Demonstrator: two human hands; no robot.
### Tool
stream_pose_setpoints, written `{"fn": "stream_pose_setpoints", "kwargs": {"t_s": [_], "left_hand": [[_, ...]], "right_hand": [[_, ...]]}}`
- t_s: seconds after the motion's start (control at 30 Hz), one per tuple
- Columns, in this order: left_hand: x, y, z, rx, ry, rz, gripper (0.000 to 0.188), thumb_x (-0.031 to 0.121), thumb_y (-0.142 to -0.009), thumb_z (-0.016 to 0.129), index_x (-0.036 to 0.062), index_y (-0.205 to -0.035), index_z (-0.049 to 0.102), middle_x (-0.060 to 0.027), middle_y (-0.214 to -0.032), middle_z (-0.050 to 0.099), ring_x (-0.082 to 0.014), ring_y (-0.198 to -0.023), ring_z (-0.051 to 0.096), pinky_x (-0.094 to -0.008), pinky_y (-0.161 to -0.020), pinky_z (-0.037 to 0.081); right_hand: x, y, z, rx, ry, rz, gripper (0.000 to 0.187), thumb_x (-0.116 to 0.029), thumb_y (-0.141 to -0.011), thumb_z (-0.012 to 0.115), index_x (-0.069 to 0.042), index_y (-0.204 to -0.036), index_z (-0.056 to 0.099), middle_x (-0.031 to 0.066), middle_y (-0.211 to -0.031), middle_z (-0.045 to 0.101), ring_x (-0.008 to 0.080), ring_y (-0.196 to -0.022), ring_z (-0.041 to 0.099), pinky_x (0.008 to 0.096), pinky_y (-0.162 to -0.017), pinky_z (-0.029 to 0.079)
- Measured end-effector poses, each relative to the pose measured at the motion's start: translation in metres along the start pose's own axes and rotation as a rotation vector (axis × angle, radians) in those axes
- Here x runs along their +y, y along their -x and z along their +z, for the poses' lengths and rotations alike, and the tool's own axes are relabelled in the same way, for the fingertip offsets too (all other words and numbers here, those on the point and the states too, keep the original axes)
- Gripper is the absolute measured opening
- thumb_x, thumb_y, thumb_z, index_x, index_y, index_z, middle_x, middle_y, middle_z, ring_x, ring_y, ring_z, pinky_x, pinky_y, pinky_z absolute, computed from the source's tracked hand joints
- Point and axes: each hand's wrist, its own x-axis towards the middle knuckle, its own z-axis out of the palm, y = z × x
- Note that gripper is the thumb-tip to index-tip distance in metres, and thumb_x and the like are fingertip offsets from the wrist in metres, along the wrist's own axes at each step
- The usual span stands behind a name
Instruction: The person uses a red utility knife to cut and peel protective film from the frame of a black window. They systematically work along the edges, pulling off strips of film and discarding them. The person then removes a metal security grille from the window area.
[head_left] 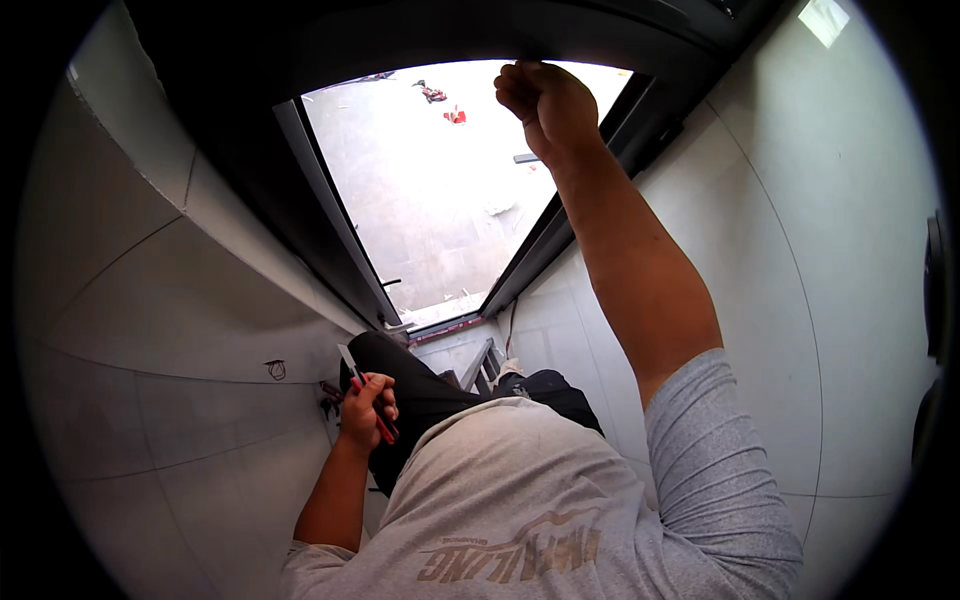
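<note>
My left hand (366, 408) is wrapped round a red-handled utility knife (387, 429), held low by my left thigh. Its long pale blade (347, 357) sticks out, pointing up and away from me. My right arm reaches high, and my right hand (548, 108) is at the top bar of a dark door frame (430, 42). The fingers of that hand are curled, and the fingertips seem to touch the bar's lower edge. Whatever they may grip there is hidden.
Pale tiled walls (760, 260) stand close on both sides. Under me shows part of a grey metal ladder (485, 366). Through the doorway lies a bright floor (430, 200) with red scraps (455, 116) and other litter. A small lever (392, 282) juts from the frame's left side.
</note>
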Motion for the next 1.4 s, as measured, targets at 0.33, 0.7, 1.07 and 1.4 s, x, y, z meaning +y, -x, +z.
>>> {"fn": "stream_pose_setpoints", "kwargs": {"t_s": [0.33, 0.7, 1.07, 1.4], "left_hand": [[0.004, -0.002, 0.003, -0.003, -0.027, 0.016, 0.024, 0.031, -0.106, 0.065, 0.0078, -0.101, 0.068, -0.0026, -0.075, 0.065, -0.0141, -0.056, 0.058, -0.0326, -0.054, 0.050], [0.009, 0.000, 0.008, -0.009, 0.061, -0.014, 0.020, 0.026, -0.106, 0.065, 0.0060, -0.103, 0.069, -0.0023, -0.077, 0.065, -0.0130, -0.058, 0.057, -0.0303, -0.055, 0.049], [0.008, 0.001, 0.006, -0.001, 0.044, -0.025, 0.020, 0.026, -0.106, 0.065, 0.0061, -0.103, 0.068, -0.0024, -0.078, 0.065, -0.0125, -0.059, 0.058, -0.0311, -0.057, 0.050], [0.005, -0.003, 0.005, 0.008, 0.060, -0.008, 0.021, 0.028, -0.104, 0.068, 0.0078, -0.100, 0.070, -0.0027, -0.077, 0.065, -0.0142, -0.059, 0.059, -0.0319, -0.055, 0.050]], "right_hand": [[-0.017, 0.005, 0.011, 0.041, 0.125, 0.096, 0.022, -0.009, -0.107, 0.057, 0.008, -0.117, 0.066, 0.0196, -0.105, 0.075, 0.0296, -0.097, 0.076, 0.0388, -0.087, 0.066], [-0.035, 0.019, 0.000, 0.063, -0.019, 0.144, 0.021, -0.006, -0.105, 0.060, 0.007, -0.121, 0.063, 0.0187, -0.107, 0.076, 0.0288, -0.096, 0.076, 0.0335, -0.080, 0.064], [-0.015, 0.009, 0.021, 0.127, 0.169, 0.108, 0.017, -0.010, -0.102, 0.042, -0.004, -0.100, 0.058, 0.0088, -0.082, 0.061, 0.0216, -0.076, 0.066, 0.0419, -0.080, 0.065], [-0.006, 0.025, -0.005, 0.246, 0.272, 0.371, 0.013, -0.009, -0.090, 0.050, -0.008, -0.078, 0.057, 0.0079, -0.067, 0.059, 0.0203, -0.058, 0.061, 0.0407, -0.066, 0.063]]}}
